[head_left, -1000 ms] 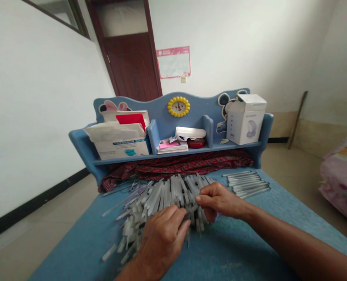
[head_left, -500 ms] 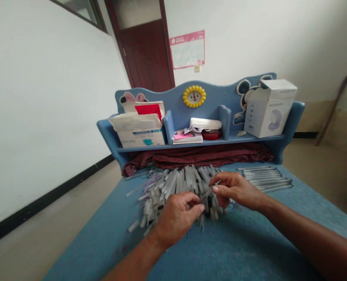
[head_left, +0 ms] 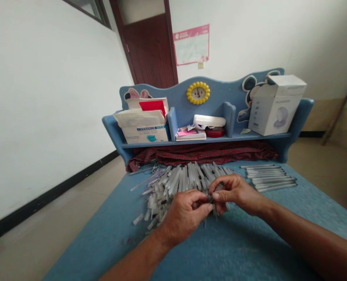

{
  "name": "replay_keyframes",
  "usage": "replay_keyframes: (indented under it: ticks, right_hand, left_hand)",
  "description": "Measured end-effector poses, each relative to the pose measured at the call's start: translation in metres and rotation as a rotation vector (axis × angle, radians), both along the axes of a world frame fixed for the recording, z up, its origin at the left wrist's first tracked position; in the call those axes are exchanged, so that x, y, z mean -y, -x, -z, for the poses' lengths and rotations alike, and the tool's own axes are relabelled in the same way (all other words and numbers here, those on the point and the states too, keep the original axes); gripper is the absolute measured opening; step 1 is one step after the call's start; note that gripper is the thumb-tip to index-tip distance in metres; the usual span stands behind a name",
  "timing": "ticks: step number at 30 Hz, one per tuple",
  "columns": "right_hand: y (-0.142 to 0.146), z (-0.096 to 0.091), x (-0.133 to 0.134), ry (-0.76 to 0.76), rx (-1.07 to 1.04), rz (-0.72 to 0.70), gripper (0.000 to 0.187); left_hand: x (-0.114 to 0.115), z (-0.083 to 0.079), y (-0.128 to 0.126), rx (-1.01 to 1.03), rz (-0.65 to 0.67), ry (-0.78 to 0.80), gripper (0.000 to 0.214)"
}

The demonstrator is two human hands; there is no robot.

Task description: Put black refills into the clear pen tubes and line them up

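Note:
A heap of grey pen barrels and caps (head_left: 176, 183) lies on the blue table top (head_left: 220, 249) in front of me. My left hand (head_left: 185, 216) and my right hand (head_left: 235, 193) meet just in front of the heap. Both pinch the same small grey pen part (head_left: 212, 198) between thumb and fingers, the fingertips touching. To the right of my right hand lies a neat row of several assembled grey pens (head_left: 270, 177), side by side.
A blue shelf (head_left: 197, 138) stands at the table's far edge with a white box (head_left: 276, 107), papers and a mask box (head_left: 145, 127), and a yellow clock. Red checked cloth (head_left: 203, 153) lies under it. A dark door and tiled floor are behind.
Both hands drew back from the heap and came together, fingertips now pinching one pen part. The view shifted left, so the shelf and heap sit further right.

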State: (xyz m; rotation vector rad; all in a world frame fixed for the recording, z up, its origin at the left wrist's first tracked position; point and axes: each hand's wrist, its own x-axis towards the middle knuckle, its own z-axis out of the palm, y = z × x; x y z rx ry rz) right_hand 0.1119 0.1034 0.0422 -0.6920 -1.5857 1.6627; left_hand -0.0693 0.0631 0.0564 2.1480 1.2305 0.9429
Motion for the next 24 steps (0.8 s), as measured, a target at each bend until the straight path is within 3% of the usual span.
replay_keyframes:
  ticks: [3,6,14,24]
  right_hand:
    - [-0.011,-0.010,-0.003,-0.028,-0.010,0.052,0.027]
    - [-0.029,-0.021,-0.009,-0.085,-0.025,0.155,0.023]
    - [-0.059,-0.023,-0.024,-0.078,-0.028,0.305,0.023]
    - [-0.072,-0.014,-0.024,-0.043,-0.034,0.336,0.022]
  left_hand:
    - [-0.001,0.001,0.001,-0.012,0.014,0.008,0.015]
    - [-0.003,0.006,0.003,-0.094,0.052,-0.085,0.019]
    - [0.002,0.024,-0.007,-0.671,0.182,-0.529,0.018]
    - [-0.004,0.026,-0.017,-0.877,0.262,-0.554,0.014]
